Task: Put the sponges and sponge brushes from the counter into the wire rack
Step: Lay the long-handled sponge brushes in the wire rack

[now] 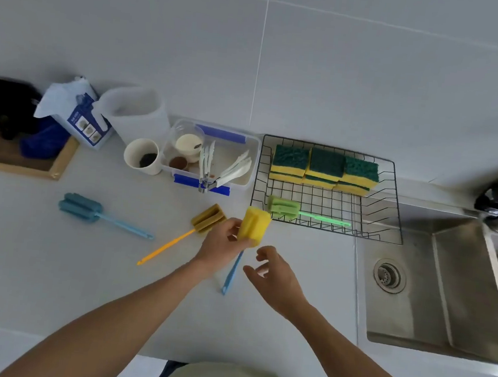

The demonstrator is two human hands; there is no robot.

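My left hand (222, 245) grips the yellow foam head of a sponge brush (255, 225) with a blue handle, held above the counter just left of the black wire rack (371, 227). My right hand (273, 274) hovers beside the blue handle, fingers loosely curled and holding nothing. Inside the rack stand several yellow-and-green sponges (324, 171) along the back, and a green sponge brush (284, 207) lies along the front. On the counter lie a blue sponge brush (81, 207) at the left and an olive-headed brush with an orange handle (208, 219).
A clear tub (252, 158) with utensils, a paper cup (141, 155), a white jug (133, 110) and a tissue box (78, 117) line the back. A wooden tray (58, 167) sits far left. A steel sink (433, 285) lies right of the rack.
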